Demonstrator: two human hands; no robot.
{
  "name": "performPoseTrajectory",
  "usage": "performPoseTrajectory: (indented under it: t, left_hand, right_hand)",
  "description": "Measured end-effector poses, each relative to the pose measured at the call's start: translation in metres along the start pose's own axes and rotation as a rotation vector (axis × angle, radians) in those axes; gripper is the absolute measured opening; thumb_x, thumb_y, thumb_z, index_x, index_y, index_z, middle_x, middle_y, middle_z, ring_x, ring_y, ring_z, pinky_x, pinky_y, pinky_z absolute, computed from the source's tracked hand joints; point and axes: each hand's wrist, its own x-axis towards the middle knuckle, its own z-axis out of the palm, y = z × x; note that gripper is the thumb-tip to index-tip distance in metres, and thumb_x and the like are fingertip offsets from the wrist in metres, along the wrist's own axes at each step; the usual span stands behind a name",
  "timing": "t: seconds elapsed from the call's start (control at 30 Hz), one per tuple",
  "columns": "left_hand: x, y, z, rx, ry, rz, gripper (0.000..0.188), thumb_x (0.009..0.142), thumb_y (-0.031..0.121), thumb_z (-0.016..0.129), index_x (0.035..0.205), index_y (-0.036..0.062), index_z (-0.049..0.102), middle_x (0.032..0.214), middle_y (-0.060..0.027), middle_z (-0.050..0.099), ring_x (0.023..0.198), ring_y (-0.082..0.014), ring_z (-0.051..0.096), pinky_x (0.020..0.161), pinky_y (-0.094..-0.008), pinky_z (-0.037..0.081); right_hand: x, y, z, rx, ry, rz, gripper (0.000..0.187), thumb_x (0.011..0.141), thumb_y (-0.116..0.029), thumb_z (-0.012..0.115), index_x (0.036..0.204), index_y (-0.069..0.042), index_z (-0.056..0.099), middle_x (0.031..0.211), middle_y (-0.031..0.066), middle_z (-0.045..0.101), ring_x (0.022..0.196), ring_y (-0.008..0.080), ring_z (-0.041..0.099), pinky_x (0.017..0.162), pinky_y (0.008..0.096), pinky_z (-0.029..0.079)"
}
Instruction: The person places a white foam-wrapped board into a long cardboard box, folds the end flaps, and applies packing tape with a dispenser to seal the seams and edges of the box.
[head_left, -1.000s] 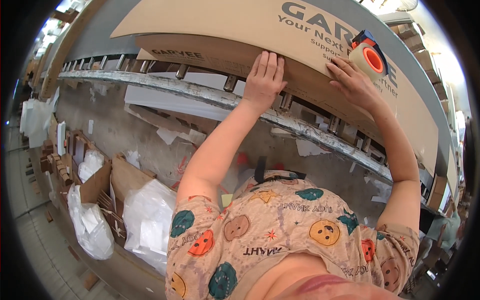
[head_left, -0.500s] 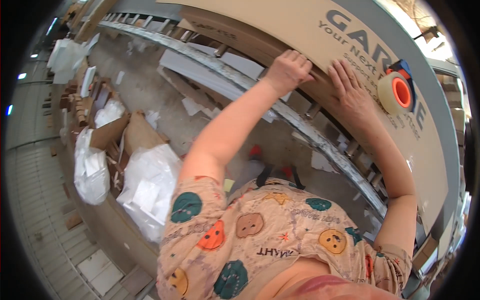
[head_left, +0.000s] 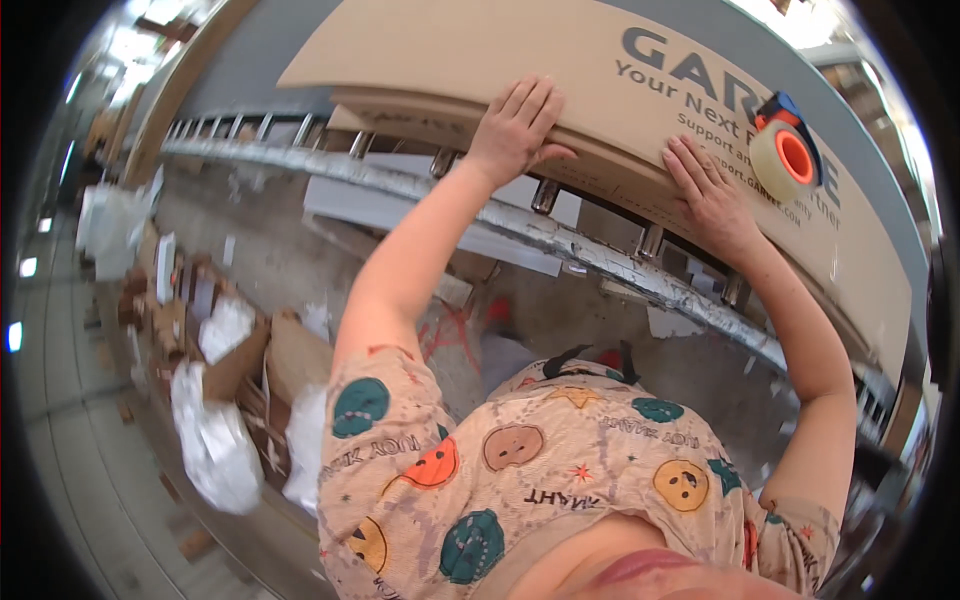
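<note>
left hand [head_left: 515, 130] and right hand [head_left: 712, 195] rest unclenched, fingers extended, on the near edge of the carton [head_left: 450, 60]. the carton lies ahead on the roller conveyor [head_left: 540, 234], long axis running left-right; both touch it, neither nearer. 1 tape dispenser [head_left: 785, 150] sits atop the carton, beside the right hand.

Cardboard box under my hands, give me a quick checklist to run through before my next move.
1. Left hand on the box: ok, laid on the top near its closest edge.
2. Right hand on the box: ok, fingers extended over the top, close to the same edge.
3. Box top clear of tools: not ok, a tape dispenser is on it, right of the right hand.
4. Rollers below the box: ok, several show along its near side.
5. Near edge fully taped: cannot tell.
6. Contents in place: cannot tell, the inside is hidden.
</note>
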Motion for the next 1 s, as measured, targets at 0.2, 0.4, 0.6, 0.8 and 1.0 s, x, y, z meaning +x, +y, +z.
performPoseTrajectory:
  t: [0.2, 0.4, 0.6, 0.8, 1.0]
  left_hand:
    - [-0.004, -0.007, 0.023, -0.131, 0.132, -0.007, 0.066, 0.079, 0.056, 0.056, 0.121, 0.0047, 0.051, 0.125, -0.0145, 0.051, 0.118, -0.0322, 0.046, 0.101, -0.0463, 0.035]
    - [-0.018, -0.008, 0.024, -0.114, 0.148, -0.055, 0.054, 0.084, 0.056, 0.053, 0.112, 0.0107, 0.059, 0.121, -0.0106, 0.053, 0.115, -0.0283, 0.048, 0.100, -0.0450, 0.035]
    - [-0.018, -0.003, 0.011, -0.175, 0.129, -0.131, 0.044, 0.081, 0.047, 0.061, 0.107, 0.0110, 0.062, 0.118, -0.0094, 0.054, 0.114, -0.0275, 0.048, 0.102, -0.0460, 0.034]
    - [-0.022, -0.016, 0.014, -0.207, 0.153, -0.187, 0.037, 0.082, 0.041, 0.062, 0.104, 0.0109, 0.064, 0.114, -0.0079, 0.057, 0.110, -0.0269, 0.050, 0.099, -0.0448, 0.036]
    - [-0.020, -0.019, -0.005, -0.233, 0.146, -0.078, 0.037, 0.080, 0.041, 0.065, 0.102, 0.0116, 0.065, 0.110, -0.0067, 0.058, 0.107, -0.0256, 0.051, 0.097, -0.0421, 0.036]
  right_hand:
    - [0.081, -0.019, 0.008, 0.191, -0.200, 0.385, 0.050, 0.096, -0.035, 0.043, 0.134, -0.003, 0.043, 0.143, 0.0134, 0.038, 0.134, 0.0312, 0.031, 0.110, 0.0399, 0.028]
    - [0.133, -0.016, 0.052, 0.112, 0.030, 0.557, 0.054, 0.096, -0.037, 0.037, 0.140, -0.007, 0.035, 0.147, 0.0166, 0.031, 0.136, 0.0340, 0.026, 0.112, 0.0416, 0.022]
    - [0.229, 0.067, 0.083, -0.004, -0.043, 0.574, 0.040, 0.092, -0.029, 0.042, 0.122, -0.003, 0.052, 0.135, 0.0186, 0.043, 0.126, 0.0358, 0.040, 0.105, 0.0441, 0.031]
    - [0.285, 0.084, 0.097, 0.155, -0.056, 0.835, 0.049, 0.093, -0.033, 0.034, 0.120, 0.003, 0.053, 0.124, 0.0251, 0.053, 0.119, 0.0386, 0.048, 0.104, 0.0478, 0.033]
    - [0.277, 0.081, 0.086, 0.235, -0.096, 0.786, 0.046, 0.092, -0.032, 0.036, 0.116, 0.001, 0.056, 0.123, 0.0249, 0.054, 0.119, 0.0375, 0.048, 0.104, 0.0493, 0.032]
